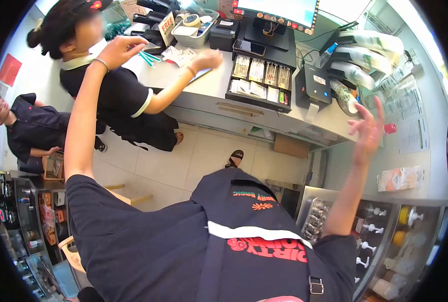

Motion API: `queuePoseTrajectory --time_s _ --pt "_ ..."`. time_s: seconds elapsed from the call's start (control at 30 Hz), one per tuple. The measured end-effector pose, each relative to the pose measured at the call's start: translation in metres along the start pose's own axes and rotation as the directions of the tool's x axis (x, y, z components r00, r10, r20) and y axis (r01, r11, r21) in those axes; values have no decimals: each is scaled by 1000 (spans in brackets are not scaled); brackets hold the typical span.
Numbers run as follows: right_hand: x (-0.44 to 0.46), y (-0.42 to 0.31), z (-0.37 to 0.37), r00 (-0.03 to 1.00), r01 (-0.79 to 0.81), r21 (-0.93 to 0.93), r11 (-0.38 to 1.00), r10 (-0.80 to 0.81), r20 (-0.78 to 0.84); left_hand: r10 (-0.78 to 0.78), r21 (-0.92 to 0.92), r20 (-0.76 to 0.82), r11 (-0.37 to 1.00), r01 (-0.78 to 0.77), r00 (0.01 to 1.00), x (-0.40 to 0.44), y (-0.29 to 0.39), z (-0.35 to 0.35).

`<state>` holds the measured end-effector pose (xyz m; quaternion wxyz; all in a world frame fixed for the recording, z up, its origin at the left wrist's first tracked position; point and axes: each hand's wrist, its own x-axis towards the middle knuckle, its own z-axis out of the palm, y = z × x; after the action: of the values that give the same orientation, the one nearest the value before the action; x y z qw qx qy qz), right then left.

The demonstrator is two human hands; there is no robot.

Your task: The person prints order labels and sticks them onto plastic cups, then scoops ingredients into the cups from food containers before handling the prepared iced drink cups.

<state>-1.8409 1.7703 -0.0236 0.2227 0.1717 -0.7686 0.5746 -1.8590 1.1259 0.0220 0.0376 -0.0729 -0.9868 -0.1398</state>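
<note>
My left hand [121, 52] is raised at the upper left, near a co-worker's head, its fingers bent toward the thumb; it is unclear if anything is between them. At the right, my right hand [369, 132] is up with its fingers spread, slightly blurred, holding nothing, near a stack of cups [343, 95] and a red item [390, 129]. Between my hands, an open cash drawer [258, 94] with notes stands on the counter [211, 83]. A black printer [314, 86] is right of the drawer.
A co-worker [114, 85] stands at the counter's left, a hand over it. Another person [25, 126] is at the far left. A monitor [279, 11] and a basket [196, 32] are at the back. Bagged cups [370, 48] lie at the right. Pump bottles [372, 229] stand lower right.
</note>
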Motion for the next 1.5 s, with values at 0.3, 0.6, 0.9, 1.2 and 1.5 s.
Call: queuePoseTrajectory --time_s 0.3,0.6,0.9,1.2,1.5 --pt "84 37 -10 977 -189 -80 979 179 -116 52 43 285 997 -67 957 92 -114 16" --pt "111 -8 103 993 89 228 970 -70 -90 -69 -127 192 987 95 979 84 -156 31" --pt "67 -3 272 607 173 185 968 -252 754 -46 -114 162 991 65 986 85 -136 36" --pt "46 19 264 653 -152 326 933 -153 742 -10 -130 151 991 30 988 81 -122 41" --pt "73 46 233 714 -208 -76 975 204 670 4 -99 166 995 12 986 94 -109 43"
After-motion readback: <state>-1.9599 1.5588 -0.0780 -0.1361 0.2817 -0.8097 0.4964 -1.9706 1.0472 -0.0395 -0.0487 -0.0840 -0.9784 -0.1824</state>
